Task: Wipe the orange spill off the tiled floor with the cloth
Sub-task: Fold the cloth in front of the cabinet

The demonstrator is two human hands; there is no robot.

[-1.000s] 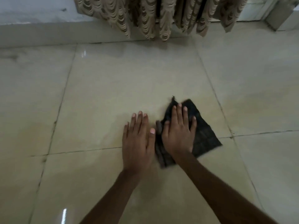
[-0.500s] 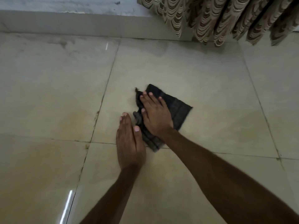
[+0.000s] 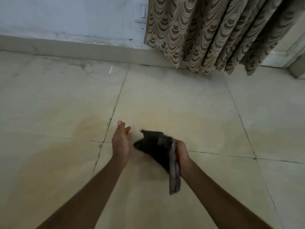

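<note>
A patterned curtain point(image 3: 214, 33) (scalloped brown and cream) hung in folds well beyond the grip of the right hand point(image 3: 181, 151) and to its right. A scuffed white wall point(image 3: 66, 17) stood far beyond that grip to its left, pale skirting point(image 3: 82, 48) along its foot; a pale frame point(image 3: 294, 52) stood farthest right.

The right hand point(image 3: 181, 150) grips a dark grey, crumpled cloth point(image 3: 155, 145), which is off the floor and blurred. One end of it juts toward the left hand point(image 3: 120, 140) and a paler strip trails down beside the right wrist. The left hand is held edge-on with its fingers straight, just apart from the cloth. Left of that hand, a faint orange stain point(image 3: 88, 128) tints the glossy beige tiled floor point(image 3: 165, 96). Beyond both hands are a scalloped brown-and-cream pleated curtain point(image 3: 214, 33) and a whitish wall point(image 3: 66, 17).
</note>
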